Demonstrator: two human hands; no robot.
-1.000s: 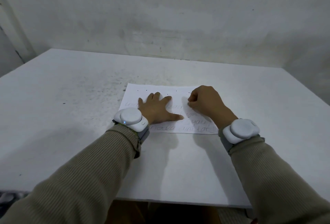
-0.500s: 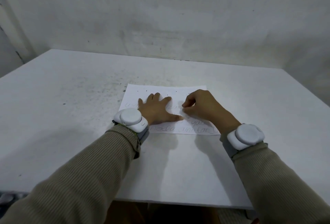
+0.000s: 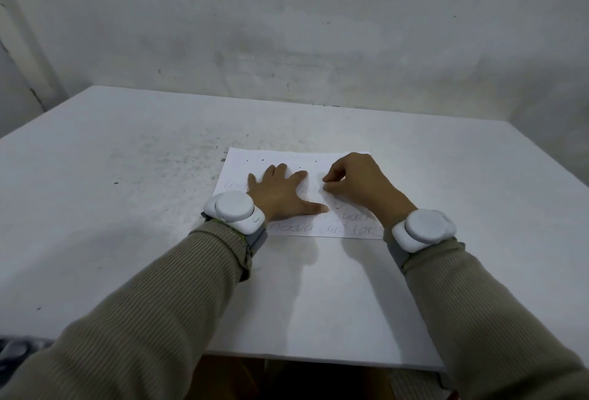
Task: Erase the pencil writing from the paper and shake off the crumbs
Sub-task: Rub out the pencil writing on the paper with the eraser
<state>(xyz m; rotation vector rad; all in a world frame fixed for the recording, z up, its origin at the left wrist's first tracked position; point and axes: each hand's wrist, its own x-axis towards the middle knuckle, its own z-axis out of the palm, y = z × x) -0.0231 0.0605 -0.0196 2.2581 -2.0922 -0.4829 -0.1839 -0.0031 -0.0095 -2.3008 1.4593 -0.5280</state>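
On the worktop (image 3: 127, 214) the paper (image 3: 274, 156) lies flat with its long edges running left to right, and we place everything else by it. Our left hand (image 3: 280, 195) rests on the paper's left half, palm down. Its fingers are straight and spread toward the far edge, and the thumb stretches right toward the middle of the sheet; it holds nothing and only presses. Our right hand (image 3: 360, 186) sits over the paper's right half with its fingers curled under. Thumb and forefinger meet in a pinch, and their tips are down on the sheet near its centre. We cannot tell whether anything is in that pinch, because the fingers hide it.

Pencil writing (image 3: 325, 230) runs along the paper's near edge between our two wrists, and fainter strokes show just left of the left hand. A few dark crumbs (image 3: 262, 160) dot the strip of paper along its far edge. More dark specks (image 3: 178, 173) are scattered on the worktop to the left of the paper.

A white wrist device (image 3: 234, 211) sits on our left wrist at the paper's near left corner, and another (image 3: 422, 229) on our right wrist just off its near right corner. Ribbed olive sleeves (image 3: 159, 310) run back toward us from both. Beyond the paper's far edge, well apart from it, stands a grey wall (image 3: 287, 33).
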